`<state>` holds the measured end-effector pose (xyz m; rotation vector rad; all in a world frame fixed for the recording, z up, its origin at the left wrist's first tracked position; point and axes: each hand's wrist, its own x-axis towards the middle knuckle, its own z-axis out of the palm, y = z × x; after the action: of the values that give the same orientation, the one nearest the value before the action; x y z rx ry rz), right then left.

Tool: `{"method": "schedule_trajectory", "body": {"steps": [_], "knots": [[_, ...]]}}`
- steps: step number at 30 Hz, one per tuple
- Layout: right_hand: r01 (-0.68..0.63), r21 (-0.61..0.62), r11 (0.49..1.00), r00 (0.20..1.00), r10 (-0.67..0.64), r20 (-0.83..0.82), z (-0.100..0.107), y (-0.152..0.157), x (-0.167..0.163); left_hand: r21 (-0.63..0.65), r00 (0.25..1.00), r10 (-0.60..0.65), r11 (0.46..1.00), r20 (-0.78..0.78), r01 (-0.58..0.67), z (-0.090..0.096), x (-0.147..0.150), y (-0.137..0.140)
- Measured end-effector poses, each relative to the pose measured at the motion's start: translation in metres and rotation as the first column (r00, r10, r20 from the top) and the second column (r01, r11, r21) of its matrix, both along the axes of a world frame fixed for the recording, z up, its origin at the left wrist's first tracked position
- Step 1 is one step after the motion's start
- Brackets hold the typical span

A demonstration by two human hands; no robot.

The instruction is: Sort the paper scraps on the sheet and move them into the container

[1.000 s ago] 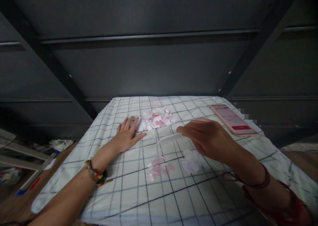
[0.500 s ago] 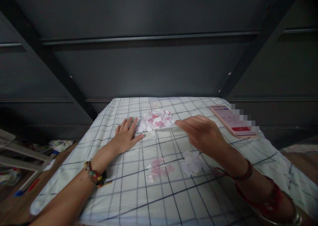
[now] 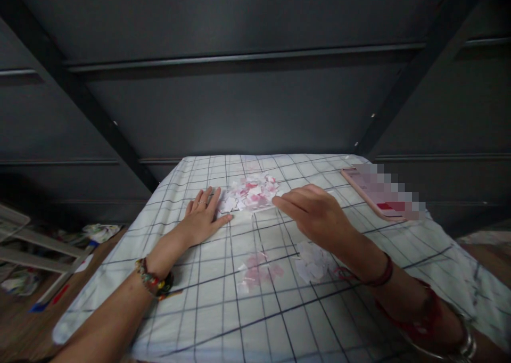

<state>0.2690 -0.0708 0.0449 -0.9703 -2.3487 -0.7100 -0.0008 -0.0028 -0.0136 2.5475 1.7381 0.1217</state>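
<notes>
A thin pale strip (image 3: pixel 263 209) lies along the near edge of a heap of paper scraps (image 3: pixel 253 192), its right end pinched in the fingers of the right hand (image 3: pixel 313 214); what exactly it is, the blur does not tell. A second ago it slanted across bare cloth closer to the person; now it sits right against the scraps, and the right hand has shifted leftward and a little farther away with it. The grip is narrow, the fingers curled together.

The heap, white with pink and red marks, looks much the same as before. At its left side the left hand (image 3: pixel 202 219) lies flat, fingers spread wide and thumb out, holding nothing, in the same place as earlier.

Nearer the person are a small pink pile (image 3: pixel 259 272) and, to its right, a white pile (image 3: pixel 312 262) partly below the right wrist; neither has noticeably changed. All of this rests on a white checked cloth (image 3: pixel 207 310) with dark lines.

A phone (image 3: pixel 368 192) lies to the right, its far side covered by a blocky blur. A beaded bracelet (image 3: pixel 154 280) circles the left wrist, a red cord (image 3: pixel 384 272) the right. Behind the cloth stands a dark panel (image 3: pixel 247 107).
</notes>
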Motion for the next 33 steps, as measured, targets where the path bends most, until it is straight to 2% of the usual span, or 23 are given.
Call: {"method": "schedule_trajectory", "body": {"steps": [3,8,12,15,19,22,29,33], "knots": [[0.001,-0.034,0.999,1.000,-0.001,0.024,0.004,-0.002,0.005,-0.004,1.000,0.007,1.000,-0.002,-0.007,0.002,0.001,-0.001],[0.012,0.043,0.999,0.999,-0.010,-0.045,0.005,-0.001,0.004,-0.054,1.000,0.023,0.998,-0.005,-0.023,0.004,0.003,-0.001],[-0.001,-0.008,1.000,1.000,0.001,0.007,-0.001,0.003,-0.004,-0.049,1.000,0.006,0.999,0.003,-0.006,0.003,0.002,-0.001],[-0.012,-0.037,0.999,0.999,0.014,0.032,0.001,0.001,0.000,-0.051,1.000,0.011,0.999,-0.002,-0.011,0.004,0.001,-0.001],[0.005,0.026,1.000,1.000,-0.005,-0.025,0.007,-0.001,0.006,-0.066,1.000,0.028,0.997,-0.010,-0.028,0.005,0.003,-0.002],[0.004,0.086,0.996,0.999,-0.001,-0.038,0.003,0.001,0.000,-0.075,0.999,0.030,0.997,-0.020,-0.031,0.006,0.005,-0.002],[0.007,0.028,1.000,1.000,-0.008,0.022,0.000,0.001,-0.005,-0.085,0.998,0.044,0.995,-0.048,-0.048,0.009,0.007,-0.004],[0.016,0.092,0.996,1.000,-0.013,-0.023,0.004,-0.001,-0.001,-0.080,0.998,0.039,0.996,-0.051,-0.043,0.010,0.007,-0.005]]}}
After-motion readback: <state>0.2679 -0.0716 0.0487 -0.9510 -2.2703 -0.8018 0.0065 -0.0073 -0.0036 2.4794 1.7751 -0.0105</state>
